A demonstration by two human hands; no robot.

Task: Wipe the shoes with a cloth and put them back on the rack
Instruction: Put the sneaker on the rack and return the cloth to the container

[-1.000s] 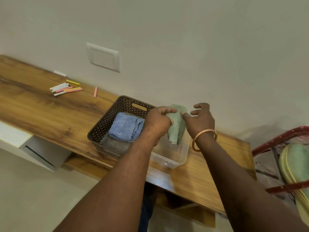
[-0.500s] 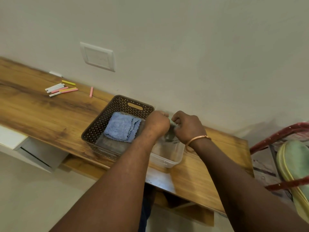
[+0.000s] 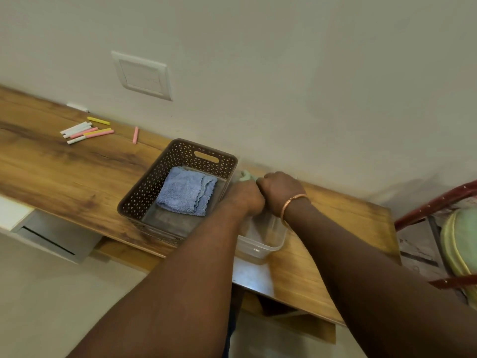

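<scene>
Both my hands are fisted together over a clear plastic tub (image 3: 260, 245) on the wooden shelf (image 3: 64, 177). My left hand (image 3: 245, 196) and my right hand (image 3: 280, 189) grip a pale green cloth (image 3: 246, 175), of which only a small corner shows above the knuckles. A folded blue cloth (image 3: 187, 191) lies in the brown perforated basket (image 3: 154, 192) just left of the tub. At the right edge a pale green shoe with a yellow rim (image 3: 459, 244) sits on a red metal rack (image 3: 436, 202).
Several coloured chalk sticks (image 3: 86, 130) lie on the shelf at the far left, near the wall. A white switch plate (image 3: 142, 74) is on the wall above. A white drawer unit (image 3: 49, 236) hangs under the shelf's left part.
The green cloth hung open between my hands a second ago. Both hands have since lowered over the tub and closed tightly on it, hiding most of it.
</scene>
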